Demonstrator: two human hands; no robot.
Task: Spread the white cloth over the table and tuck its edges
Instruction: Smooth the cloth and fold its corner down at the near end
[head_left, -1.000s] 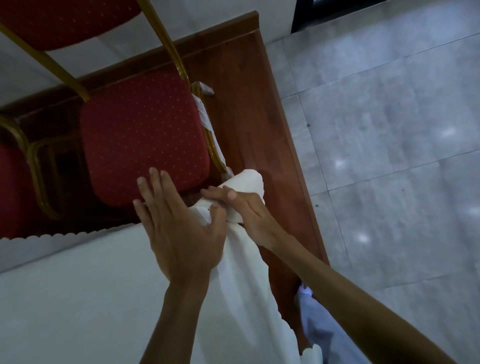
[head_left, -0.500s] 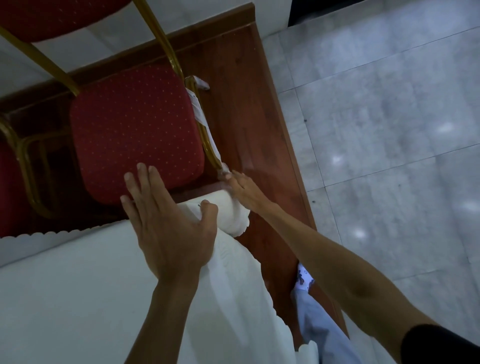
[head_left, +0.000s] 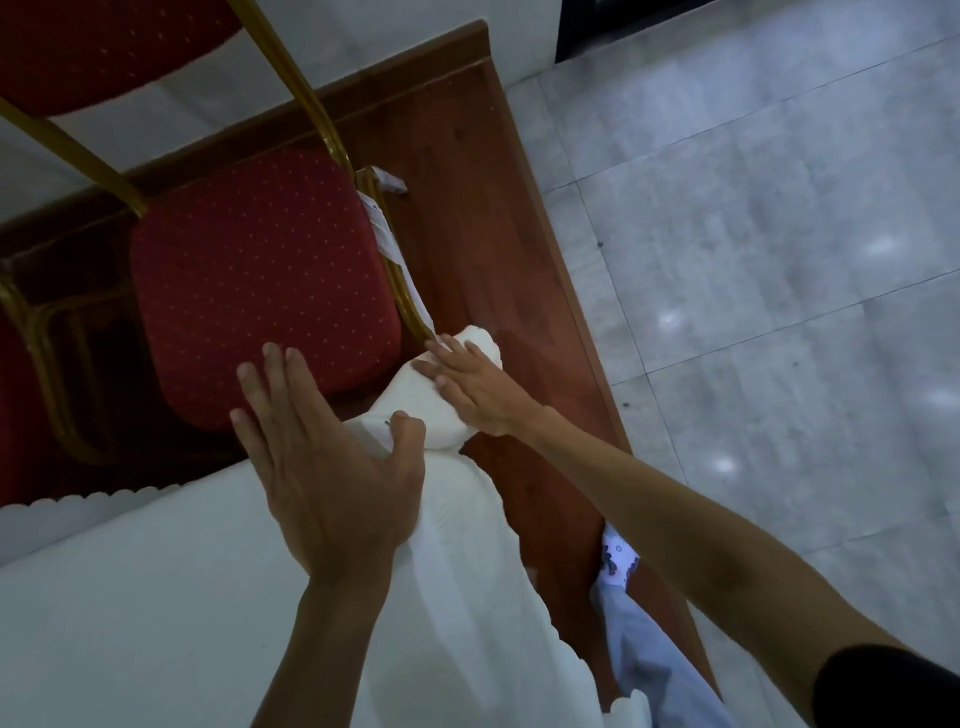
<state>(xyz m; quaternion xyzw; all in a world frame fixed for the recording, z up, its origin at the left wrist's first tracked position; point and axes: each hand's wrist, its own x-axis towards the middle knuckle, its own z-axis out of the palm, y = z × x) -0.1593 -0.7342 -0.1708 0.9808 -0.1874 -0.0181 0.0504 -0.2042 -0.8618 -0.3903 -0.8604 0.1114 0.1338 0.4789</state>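
Where the white cloth (head_left: 447, 410) bunches, left hand (head_left: 332, 467) and right hand (head_left: 475, 387) flat

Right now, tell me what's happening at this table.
A person is dressing a table with a white cloth. The left hand lies flat on the cloth at the table's corner, thumb pinning the bunched fabric. The right hand presses that gathered corner, fingers extended, beside a red chair. The cloth already covers the top and hangs down the side; the corner is not yet neatly tucked.
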